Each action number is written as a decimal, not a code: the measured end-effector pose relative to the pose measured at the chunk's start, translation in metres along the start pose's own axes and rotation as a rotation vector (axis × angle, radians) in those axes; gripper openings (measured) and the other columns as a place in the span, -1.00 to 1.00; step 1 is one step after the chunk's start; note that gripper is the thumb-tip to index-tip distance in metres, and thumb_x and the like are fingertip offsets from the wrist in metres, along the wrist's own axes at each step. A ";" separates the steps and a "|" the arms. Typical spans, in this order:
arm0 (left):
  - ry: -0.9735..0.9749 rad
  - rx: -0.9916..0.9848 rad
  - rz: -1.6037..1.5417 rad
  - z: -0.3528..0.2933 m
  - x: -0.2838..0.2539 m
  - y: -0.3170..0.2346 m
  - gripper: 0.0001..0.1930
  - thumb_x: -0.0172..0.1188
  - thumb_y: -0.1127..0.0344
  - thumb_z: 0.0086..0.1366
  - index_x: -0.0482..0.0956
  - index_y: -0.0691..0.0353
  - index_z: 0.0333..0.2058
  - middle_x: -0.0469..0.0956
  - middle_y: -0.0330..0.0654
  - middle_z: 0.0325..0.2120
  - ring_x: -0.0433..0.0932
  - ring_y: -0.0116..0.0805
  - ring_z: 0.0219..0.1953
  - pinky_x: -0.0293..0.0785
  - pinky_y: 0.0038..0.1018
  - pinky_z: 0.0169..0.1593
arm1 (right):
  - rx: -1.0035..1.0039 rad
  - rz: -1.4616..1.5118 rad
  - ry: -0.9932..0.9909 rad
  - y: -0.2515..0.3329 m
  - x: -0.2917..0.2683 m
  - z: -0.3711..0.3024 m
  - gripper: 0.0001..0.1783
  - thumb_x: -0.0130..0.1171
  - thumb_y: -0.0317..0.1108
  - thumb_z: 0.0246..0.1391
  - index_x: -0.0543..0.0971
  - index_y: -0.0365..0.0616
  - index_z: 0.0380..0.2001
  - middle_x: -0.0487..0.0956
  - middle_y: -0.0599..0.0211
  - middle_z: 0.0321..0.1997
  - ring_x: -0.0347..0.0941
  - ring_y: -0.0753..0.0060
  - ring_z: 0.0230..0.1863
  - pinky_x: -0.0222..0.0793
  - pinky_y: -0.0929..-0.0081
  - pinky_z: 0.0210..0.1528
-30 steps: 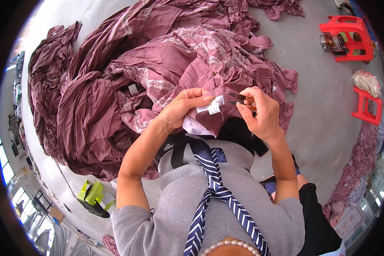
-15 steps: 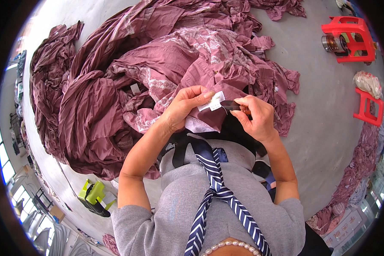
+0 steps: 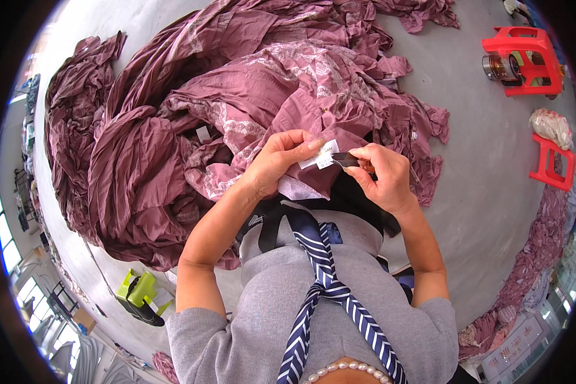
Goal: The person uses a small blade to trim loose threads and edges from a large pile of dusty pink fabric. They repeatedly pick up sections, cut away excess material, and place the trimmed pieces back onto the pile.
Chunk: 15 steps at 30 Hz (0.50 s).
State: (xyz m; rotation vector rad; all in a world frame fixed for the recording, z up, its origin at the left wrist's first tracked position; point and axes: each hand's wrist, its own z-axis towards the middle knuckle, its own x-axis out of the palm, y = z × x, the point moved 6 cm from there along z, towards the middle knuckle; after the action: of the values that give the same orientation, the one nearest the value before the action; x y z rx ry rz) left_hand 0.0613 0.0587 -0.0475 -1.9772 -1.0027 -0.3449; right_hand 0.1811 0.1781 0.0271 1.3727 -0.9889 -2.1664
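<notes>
My left hand [image 3: 274,161] pinches a white fabric label [image 3: 320,155] between thumb and fingers, on a mauve garment [image 3: 343,142] in front of my waist. In my right hand [image 3: 388,180], the fingers are closed around small dark thread snips [image 3: 344,159]. The tip of the snips lies against the right edge of the label. I cannot tell whether the blades are apart. A pale piece of cloth [image 3: 299,189] hangs below the label, close to my lap. The rest of the garment runs into a large rumpled mauve pile [image 3: 144,173] with white patterned bands.
Two red plastic stools [image 3: 536,61] [image 3: 552,168] stand on the grey surface [image 3: 473,153] at the right. A clear plastic bag [image 3: 552,128] rests on the nearer one. A lime-green and black object [image 3: 141,296] lies at lower left. More mauve cloth [image 3: 525,262] lines the right edge.
Both hands stay almost in place. The snips and label have shifted only slightly, and the grip of each hand looks the same.
</notes>
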 end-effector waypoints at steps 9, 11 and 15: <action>0.027 -0.012 0.001 -0.003 0.002 -0.002 -0.89 0.17 0.33 0.26 0.52 0.23 -0.31 0.54 -0.35 -0.43 0.47 -0.69 -0.45 0.40 -0.76 -0.38 | -0.111 -0.126 -0.023 0.004 0.001 0.000 -0.74 0.34 -0.37 -0.13 0.49 -0.19 -0.38 0.50 0.35 -0.55 0.43 0.40 -0.62 0.33 0.52 -0.59; 0.039 -0.021 0.007 -0.003 0.002 -0.001 -0.90 0.17 0.33 0.25 0.53 0.23 -0.32 0.54 -0.36 -0.44 0.47 -0.69 -0.44 0.40 -0.76 -0.38 | -0.144 -0.172 -0.026 0.006 0.001 0.000 -0.74 0.35 -0.37 -0.14 0.49 -0.19 -0.39 0.51 0.35 -0.55 0.44 0.39 -0.63 0.32 0.51 -0.59; 0.037 -0.010 0.016 -0.005 0.010 -0.006 -0.87 0.16 0.29 0.26 0.53 0.22 -0.32 0.55 -0.35 -0.43 0.48 -0.67 -0.44 0.42 -0.72 -0.38 | -0.153 -0.174 -0.041 0.004 0.000 0.000 -0.75 0.34 -0.39 -0.13 0.49 -0.19 -0.38 0.51 0.31 -0.55 0.44 0.36 -0.62 0.32 0.50 -0.59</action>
State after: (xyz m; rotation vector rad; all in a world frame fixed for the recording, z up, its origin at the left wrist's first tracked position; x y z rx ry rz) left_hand 0.0638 0.0620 -0.0355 -1.9795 -0.9638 -0.3766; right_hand 0.1809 0.1757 0.0305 1.3920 -0.7241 -2.3505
